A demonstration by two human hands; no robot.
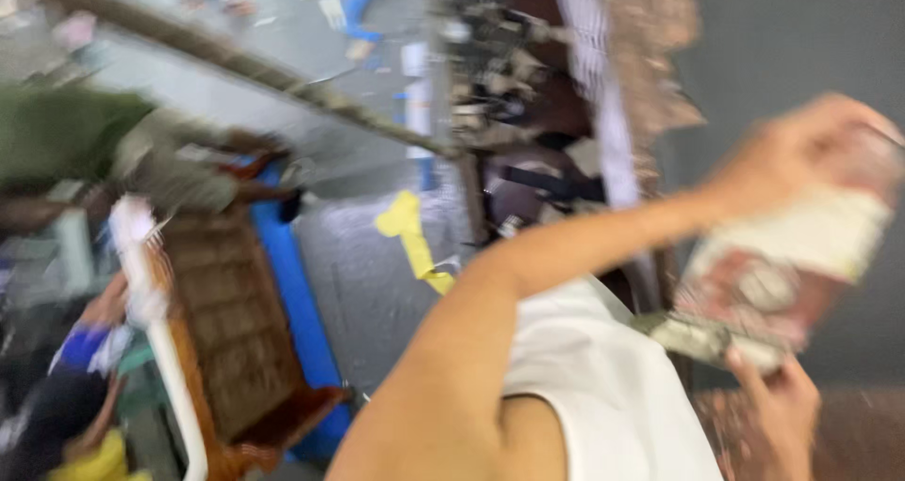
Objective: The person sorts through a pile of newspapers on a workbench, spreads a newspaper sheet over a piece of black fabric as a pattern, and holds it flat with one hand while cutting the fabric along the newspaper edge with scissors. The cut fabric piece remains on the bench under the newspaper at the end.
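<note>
We have one head-worn view, tilted hard sideways and motion-blurred, looking close past a raised bare arm (528, 283) toward grey floor (368, 274).

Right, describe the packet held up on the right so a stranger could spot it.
Follow the bare arm up to the grey wall. Its hand and a lower hand grip a packet, alone white above, red-patterned below.
</note>
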